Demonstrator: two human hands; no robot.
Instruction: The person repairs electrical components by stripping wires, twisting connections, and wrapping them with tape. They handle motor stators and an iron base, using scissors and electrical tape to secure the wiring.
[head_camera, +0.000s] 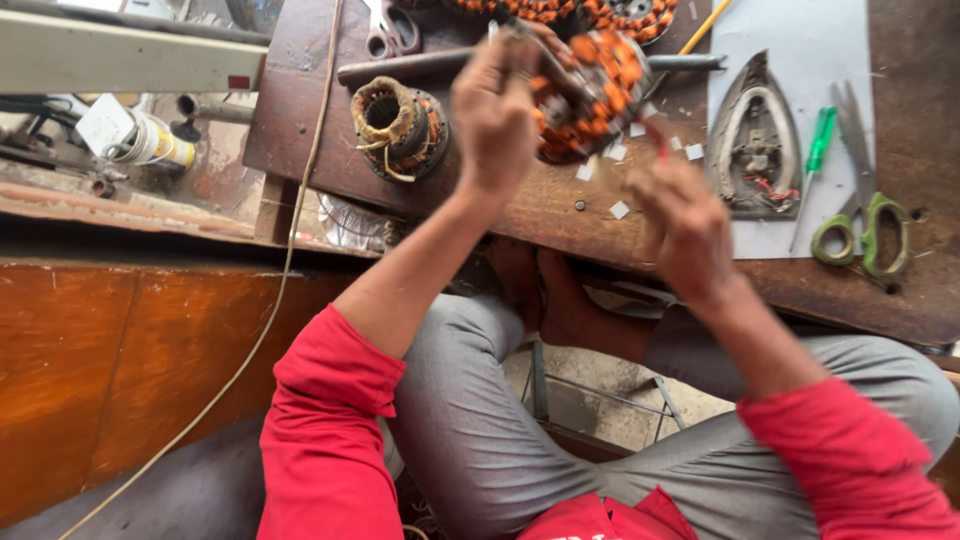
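From the head camera, I watch the left hand (495, 110) clamp an orange-wound motor stator (590, 95) just above the wooden workbench (560, 215). The right hand (685, 225) pinches something small and red beside it; scissors (865, 225) lie apart.

Lighting: bright, even daylight across your counter (560, 215); soft shadows only. Glare: mild on the pale sheet (800, 40). Blur: your left hand (495, 115) and right hand (685, 225) slightly smeared. Distortion: wide-angle bending at the edges. Dimmer beneath the counter.
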